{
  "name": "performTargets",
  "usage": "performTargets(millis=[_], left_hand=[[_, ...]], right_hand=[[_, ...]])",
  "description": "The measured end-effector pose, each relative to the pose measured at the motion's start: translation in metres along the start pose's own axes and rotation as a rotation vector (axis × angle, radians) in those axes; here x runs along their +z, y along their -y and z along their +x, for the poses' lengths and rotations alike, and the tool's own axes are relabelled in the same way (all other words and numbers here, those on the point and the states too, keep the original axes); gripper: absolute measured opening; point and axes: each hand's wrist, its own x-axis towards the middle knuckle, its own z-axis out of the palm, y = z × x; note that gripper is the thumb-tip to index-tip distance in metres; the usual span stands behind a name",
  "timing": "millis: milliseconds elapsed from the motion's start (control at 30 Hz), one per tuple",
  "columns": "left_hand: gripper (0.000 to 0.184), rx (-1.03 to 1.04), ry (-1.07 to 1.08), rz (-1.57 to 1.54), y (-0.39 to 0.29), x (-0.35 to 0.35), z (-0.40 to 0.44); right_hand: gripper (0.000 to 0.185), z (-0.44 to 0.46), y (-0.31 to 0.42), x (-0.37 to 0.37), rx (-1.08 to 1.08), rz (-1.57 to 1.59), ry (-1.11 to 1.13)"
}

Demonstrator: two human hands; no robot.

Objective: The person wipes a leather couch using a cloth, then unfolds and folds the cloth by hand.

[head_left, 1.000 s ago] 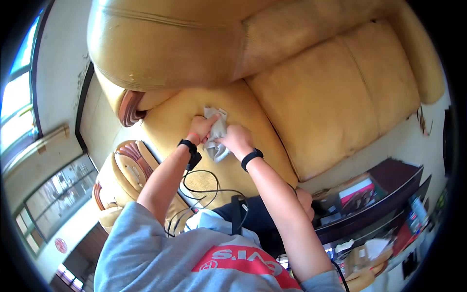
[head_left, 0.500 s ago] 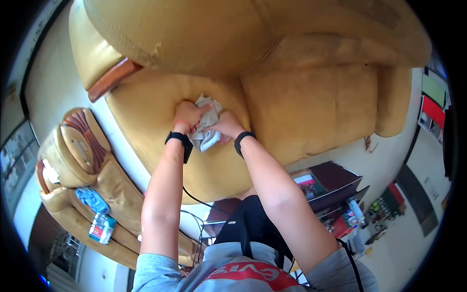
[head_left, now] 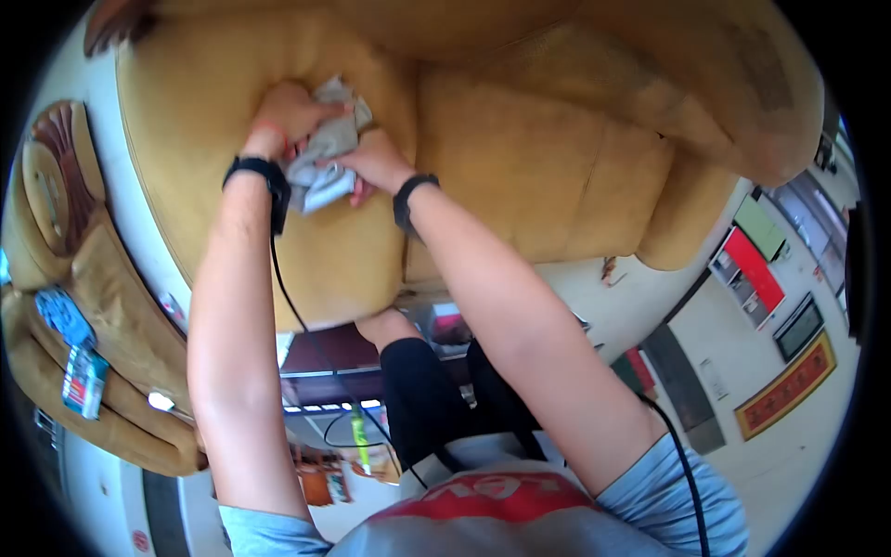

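Observation:
A crumpled grey-white cloth (head_left: 332, 141) is bunched between my two hands, over the seat of a tan leather sofa (head_left: 520, 176). My left hand (head_left: 290, 113), with a pink band and a black strap at the wrist, grips the cloth from its left side. From the right, my right hand (head_left: 376, 160) closes on it, with a black band on that wrist. Some fingertips of both hands are hidden in the folds. The cloth appears to rest on the left seat cushion.
On the left stands another tan sofa (head_left: 130, 288) holding a blue cloth (head_left: 63, 316) and a coloured packet (head_left: 83, 381). A dark table (head_left: 320, 353) lies behind my legs. A black cable (head_left: 290, 295) hangs from my left wrist.
The whole view has shifted and turned, so the sofa and hands sit higher and further left. Both hands still hold the bunched cloth.

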Motion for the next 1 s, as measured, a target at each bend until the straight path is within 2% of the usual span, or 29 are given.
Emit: performTargets(millis=[100,333,467,567,633,667,700,733,767,800,833,900,933,967,1000], left_hand=[[0.063,-0.012,-0.009,-0.044,0.002,-0.001,-0.004],[0.056,0.118,-0.208,-0.05,0.006,0.01,-0.016],[0.062,0.09,-0.512,0.107,0.012,0.028,-0.027],[0.056,0.035,-0.868,-0.07,0.017,0.075,-0.055],[0.047,0.112,-1.012,-0.253,0.034,0.106,-0.056],[0.049,0.14,-1.087,-0.412,0.036,0.119,-0.06],[0.062,0.166,-1.16,-0.57,0.031,0.127,-0.075],[0.056,0.184,-1.012,-0.754,0.032,0.13,-0.088],[0.045,0.162,-1.088,-0.585,0.03,0.141,-0.097],[0.04,0.193,-1.151,-0.564,0.031,0.15,-0.084],[0.036,0.225,-1.218,-0.542,0.034,0.155,-0.082],[0.034,0.215,-1.277,-0.733,0.03,0.172,-0.089],[0.034,0.149,-1.206,-0.69,0.027,0.186,-0.108],[0.034,0.155,-1.259,-0.686,0.025,0.202,-0.105],[0.037,0.163,-1.312,-0.682,0.026,0.222,-0.092]], right_hand=[[0.04,0.004,0.0,0.001,0.049,-0.068,-0.016],[0.038,0.002,-0.001,0.006,-0.019,-0.125,-0.054],[0.032,0.008,-0.003,0.003,-0.057,-0.16,-0.051],[0.032,0.017,-0.011,-0.001,-0.07,-0.147,-0.099],[0.035,0.023,-0.013,-0.005,-0.117,-0.166,-0.049],[0.035,0.026,-0.013,-0.007,-0.13,-0.175,-0.015],[0.036,0.028,-0.015,-0.011,-0.138,-0.183,0.021],[0.034,0.03,-0.017,-0.014,-0.16,-0.191,0.046],[0.032,0.03,-0.018,-0.015,-0.184,-0.197,0.072],[0.027,0.032,-0.019,-0.016,-0.236,-0.218,0.021],[0.03,0.028,-0.021,-0.008,-0.294,-0.242,-0.028],[0.022,0.033,-0.026,-0.017,-0.415,-0.188,0.029],[0.025,0.037,-0.031,-0.035,-0.444,-0.242,0.08],[0.032,0.037,-0.032,-0.048,-0.482,-0.296,0.132],[0.028,0.01,-0.033,-0.045,-0.517,-0.488,0.049]])
